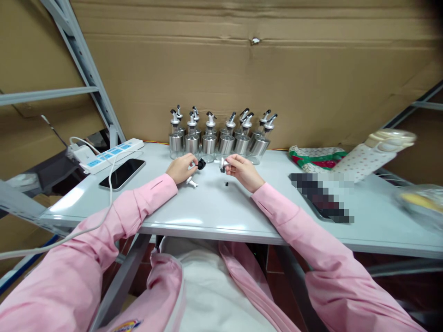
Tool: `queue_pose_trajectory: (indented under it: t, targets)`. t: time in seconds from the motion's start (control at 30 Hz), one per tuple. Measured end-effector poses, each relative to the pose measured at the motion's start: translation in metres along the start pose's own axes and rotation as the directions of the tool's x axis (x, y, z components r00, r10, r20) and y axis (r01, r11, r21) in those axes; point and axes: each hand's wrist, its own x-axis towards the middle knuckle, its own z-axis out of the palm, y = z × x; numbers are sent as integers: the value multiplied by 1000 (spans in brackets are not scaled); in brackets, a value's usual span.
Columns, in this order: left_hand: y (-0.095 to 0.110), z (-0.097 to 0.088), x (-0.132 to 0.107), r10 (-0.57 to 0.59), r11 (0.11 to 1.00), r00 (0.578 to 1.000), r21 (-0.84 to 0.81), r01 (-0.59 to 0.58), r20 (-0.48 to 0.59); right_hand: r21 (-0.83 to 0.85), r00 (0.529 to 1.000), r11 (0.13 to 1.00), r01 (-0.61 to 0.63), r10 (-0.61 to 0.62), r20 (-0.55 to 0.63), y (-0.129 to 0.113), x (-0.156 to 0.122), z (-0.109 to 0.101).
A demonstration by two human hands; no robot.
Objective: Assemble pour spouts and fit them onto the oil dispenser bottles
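My left hand (180, 168) rests on the pale grey table (214, 207) and pinches a small black cap-like part (201, 163) at its fingertips. My right hand (242, 170) holds a small white pourer spout (223, 164) just right of it. The two parts sit a few centimetres apart. A loose white spout piece (192, 183) lies on the table under my left hand. A tiny black piece (226, 184) lies below my right hand. Behind both hands stand several glass-and-steel oil bottles (221, 138) with pourer tops.
A phone (122, 173) and a white power strip (107, 154) with a cable lie at the left. A patterned cloth bag (332, 159) and a blurred dark item (321, 196) lie at the right. Cardboard lines the back, metal shelf posts flank the table.
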Motion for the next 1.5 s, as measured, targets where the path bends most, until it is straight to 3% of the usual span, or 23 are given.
queue_pose_trajectory:
  t: [0.27,0.47,0.77,1.1,1.5]
  targets:
    - [8,-5,-2,60,998,989,-19,-63,-133,-81,999,997,3,-6,-36,0,1,-2]
    - [22,-7,-6,212,974,945,-26,-225,-250,-118,999,992,39,-38,5,0,-1,-3]
    - [33,-4,-10,354,930,887,10,-368,-296,-68,993,995,77,-71,91,0,-2,-1]
    - [37,-2,-13,283,935,927,-145,-324,-245,-10,987,991,134,-132,96,1,-1,-2]
    - [42,-2,-16,243,946,949,-166,-277,-200,-56,982,983,175,-170,80,-1,-4,0]
